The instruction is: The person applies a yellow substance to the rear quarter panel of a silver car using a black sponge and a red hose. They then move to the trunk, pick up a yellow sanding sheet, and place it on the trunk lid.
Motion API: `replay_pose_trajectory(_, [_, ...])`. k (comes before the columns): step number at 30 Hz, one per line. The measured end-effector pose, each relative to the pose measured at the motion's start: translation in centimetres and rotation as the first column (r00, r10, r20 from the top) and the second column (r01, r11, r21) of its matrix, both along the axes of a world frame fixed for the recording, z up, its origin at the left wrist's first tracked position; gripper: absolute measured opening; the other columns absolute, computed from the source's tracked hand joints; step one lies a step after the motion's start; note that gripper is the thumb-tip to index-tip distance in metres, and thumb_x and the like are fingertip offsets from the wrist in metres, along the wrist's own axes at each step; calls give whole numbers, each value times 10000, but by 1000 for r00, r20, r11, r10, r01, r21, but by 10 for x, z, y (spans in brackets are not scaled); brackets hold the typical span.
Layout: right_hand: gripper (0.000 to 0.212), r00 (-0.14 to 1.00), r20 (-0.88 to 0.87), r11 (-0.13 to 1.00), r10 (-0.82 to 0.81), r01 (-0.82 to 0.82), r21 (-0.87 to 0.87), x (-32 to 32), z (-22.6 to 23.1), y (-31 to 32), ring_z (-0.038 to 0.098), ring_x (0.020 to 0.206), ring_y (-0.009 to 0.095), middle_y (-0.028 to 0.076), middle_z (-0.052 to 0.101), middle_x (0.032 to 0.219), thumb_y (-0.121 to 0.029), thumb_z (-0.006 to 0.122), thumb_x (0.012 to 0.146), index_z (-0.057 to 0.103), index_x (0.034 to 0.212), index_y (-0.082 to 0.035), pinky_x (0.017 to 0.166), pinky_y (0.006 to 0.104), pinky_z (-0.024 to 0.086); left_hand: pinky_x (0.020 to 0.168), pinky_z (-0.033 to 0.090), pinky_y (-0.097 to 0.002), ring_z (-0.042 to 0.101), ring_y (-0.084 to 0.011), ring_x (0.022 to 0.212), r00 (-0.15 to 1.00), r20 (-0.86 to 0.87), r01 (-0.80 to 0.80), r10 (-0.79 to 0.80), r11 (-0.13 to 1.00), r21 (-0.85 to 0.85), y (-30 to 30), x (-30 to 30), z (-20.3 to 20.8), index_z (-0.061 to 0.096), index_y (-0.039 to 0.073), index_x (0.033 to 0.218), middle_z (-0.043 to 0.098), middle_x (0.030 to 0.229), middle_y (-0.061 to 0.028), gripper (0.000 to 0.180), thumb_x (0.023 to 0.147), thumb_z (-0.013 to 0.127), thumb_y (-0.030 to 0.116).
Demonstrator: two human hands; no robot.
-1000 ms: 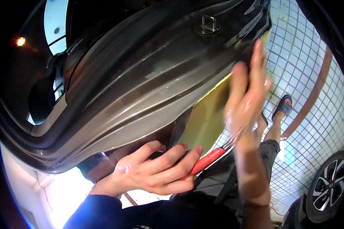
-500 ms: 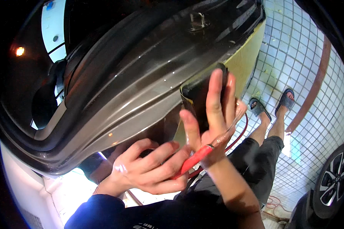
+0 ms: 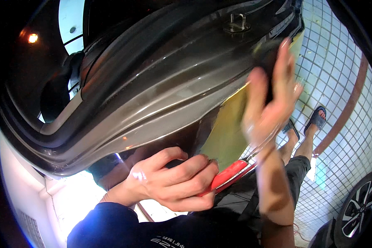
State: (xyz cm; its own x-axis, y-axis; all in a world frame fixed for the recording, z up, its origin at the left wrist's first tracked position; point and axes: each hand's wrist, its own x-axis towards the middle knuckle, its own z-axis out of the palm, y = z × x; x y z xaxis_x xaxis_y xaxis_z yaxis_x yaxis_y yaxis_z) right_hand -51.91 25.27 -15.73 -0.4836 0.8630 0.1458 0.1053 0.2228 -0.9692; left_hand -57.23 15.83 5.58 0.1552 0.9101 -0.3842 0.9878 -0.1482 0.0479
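Observation:
My left hand [image 3: 173, 180] is curled around a red-handled tool [image 3: 229, 173] with a thin metal end, below the car door's edge. Smeared by motion, my right hand [image 3: 270, 97] is raised at the far right part of that edge. A dark flat pad [image 3: 270, 78] shows between its thumb and fingers; its kind is unclear. Shiny brown-grey, the car door [image 3: 161, 99] stands open and fills the middle. A yellowish sheet [image 3: 231, 124] shows along its edge, partly behind my right hand. Both hands look wet.
A metal loop [image 3: 237, 25] sticks out from the door's inner face. White floor tiles [image 3: 330, 53] with a brown strip [image 3: 353, 99] lie at the right. My sandaled foot [image 3: 318, 118] stands there. Another car's wheel [image 3: 361, 208] is at the lower right.
My right hand and the dark pad have moved up and right along the door's edge. More of the yellowish sheet shows. The left hand has shifted slightly right with the red-handled tool.

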Motion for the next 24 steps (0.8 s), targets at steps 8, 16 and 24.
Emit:
replay_pose_trajectory(8, [747, 990, 82, 993, 117, -115, -23, 29, 31, -39, 475, 1417, 422, 249, 470, 1588, -372, 677, 989, 430, 1577, 16, 1107, 509, 343, 714, 501, -311, 685, -177, 952, 1000, 11, 3, -3, 1000, -1, -6, 0, -1, 530, 300, 837, 712, 1054, 27, 281, 890, 775, 428])
replay_pose_trajectory(16, [580, 996, 20, 970, -82, 84, -228, -11, -16, 22, 585, 1335, 335, 262, 535, 1529, -257, 644, 1048, 484, 1546, -5, 1136, 434, 414, 744, 518, -356, 667, -218, 992, 998, -63, 22, -23, 1000, -20, 4, -1, -2, 554, 308, 877, 712, 1095, -14, 242, 910, 765, 420])
replay_pose_trajectory(24, [638, 998, -14, 995, -63, 61, -83, -18, -40, 24, 609, 1231, 299, 191, 640, 1383, -354, 676, 1017, 507, 1538, -26, 1035, 387, 416, 734, 509, -360, 667, -225, 972, 998, -58, 24, -24, 1000, 11, -8, -1, -4, 552, 284, 867, 728, 1124, -44, 275, 870, 791, 420])
